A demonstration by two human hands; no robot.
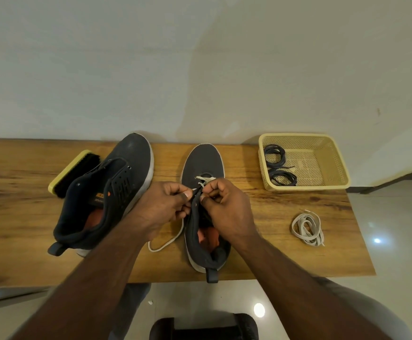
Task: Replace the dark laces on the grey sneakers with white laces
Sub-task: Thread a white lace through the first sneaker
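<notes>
Both dark laces are coiled in the basket. The right sneaker is partly laced: the white lace is pinched by the left hand and right hand. The left sneaker is unlaced; a spare white lace lies on the table.

Counter: carries all items. Far left, brush, lying just behind and beside the left sneaker, which leans on its side. Centre, right sneaker, upright, toe toward the wall; both hands over its eyelets. Threaded lace trails on the counter between the sneakers. Right, near edge: loose lace bundle. Right, far corner: basket, containing two coiled laces.
</notes>
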